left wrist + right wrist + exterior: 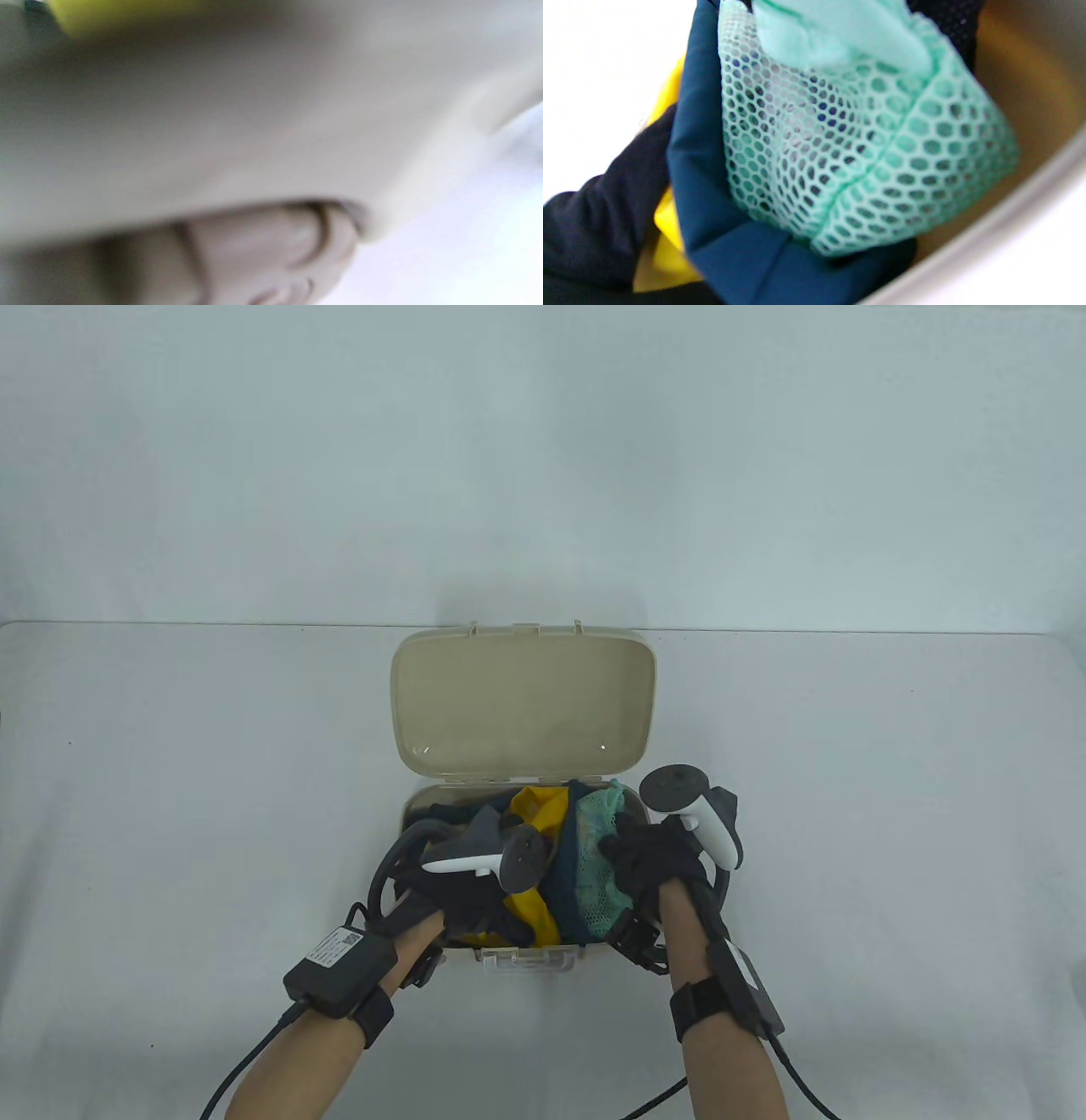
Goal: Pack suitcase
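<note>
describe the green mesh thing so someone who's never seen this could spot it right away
Find the beige suitcase standing open mid-table, lid up. In its lower half, on the right, the right hand rests on the mint-green mesh fabric. Its honeycomb holes set it apart from the smooth yellow garment and navy cloth beside it.

a blurred beige suitcase wall (237,140) fills most of the view, very close to the lens. a strip of yellow cloth (123,10) shows at the top edge. below the wall a rounded beige moulded part (271,245) curves down. the pale table (458,254) lies in the lower right corner.
</note>
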`<action>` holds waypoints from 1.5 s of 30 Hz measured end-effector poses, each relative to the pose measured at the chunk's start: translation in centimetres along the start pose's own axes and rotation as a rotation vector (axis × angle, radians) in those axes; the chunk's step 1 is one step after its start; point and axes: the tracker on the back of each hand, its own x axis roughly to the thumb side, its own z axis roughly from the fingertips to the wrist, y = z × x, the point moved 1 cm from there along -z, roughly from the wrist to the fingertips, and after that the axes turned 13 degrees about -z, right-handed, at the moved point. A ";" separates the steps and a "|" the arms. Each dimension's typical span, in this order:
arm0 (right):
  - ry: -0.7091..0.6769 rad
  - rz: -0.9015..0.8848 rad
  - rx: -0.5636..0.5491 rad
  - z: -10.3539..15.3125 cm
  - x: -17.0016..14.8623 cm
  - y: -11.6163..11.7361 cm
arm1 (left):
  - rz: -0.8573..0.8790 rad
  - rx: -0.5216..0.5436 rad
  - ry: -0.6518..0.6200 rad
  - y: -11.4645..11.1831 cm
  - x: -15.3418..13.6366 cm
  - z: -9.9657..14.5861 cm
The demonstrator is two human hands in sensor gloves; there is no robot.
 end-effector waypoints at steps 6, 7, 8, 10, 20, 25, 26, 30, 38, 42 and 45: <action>0.057 0.270 -0.213 0.5 1.5 1.0 | -0.042 -0.025 0.008 0.0 0.1 -0.1; 0.055 0.309 -0.238 0.5 1.7 1.3 | -0.046 -0.019 0.013 -0.1 0.2 0.0; 0.053 0.329 -0.249 0.6 1.8 1.4 | -0.046 -0.016 0.013 -0.1 0.2 0.0; 0.041 0.353 -0.269 0.8 2.0 1.7 | -0.044 -0.009 0.012 0.0 0.2 0.1; -0.075 0.195 -0.179 3.3 3.1 0.1 | 0.042 0.160 -0.008 2.7 -0.7 2.9; -0.048 0.207 -0.193 2.6 3.5 1.6 | 0.133 0.216 -0.017 4.1 -0.3 2.7; -0.035 0.209 -0.200 2.2 3.2 1.9 | 0.111 0.187 -0.008 3.7 -0.1 2.1; -0.004 0.187 -0.208 1.3 2.2 2.3 | 0.095 0.142 0.004 2.4 0.9 0.5; 0.010 0.158 -0.199 0.8 1.6 1.6 | 0.042 0.038 0.037 1.9 1.8 -0.6; 0.006 0.140 -0.186 0.8 1.4 1.2 | -0.039 -0.023 0.067 1.6 2.1 -0.9; 0.002 0.118 -0.170 0.9 1.4 1.0 | -0.040 -0.032 0.070 1.5 2.0 -0.9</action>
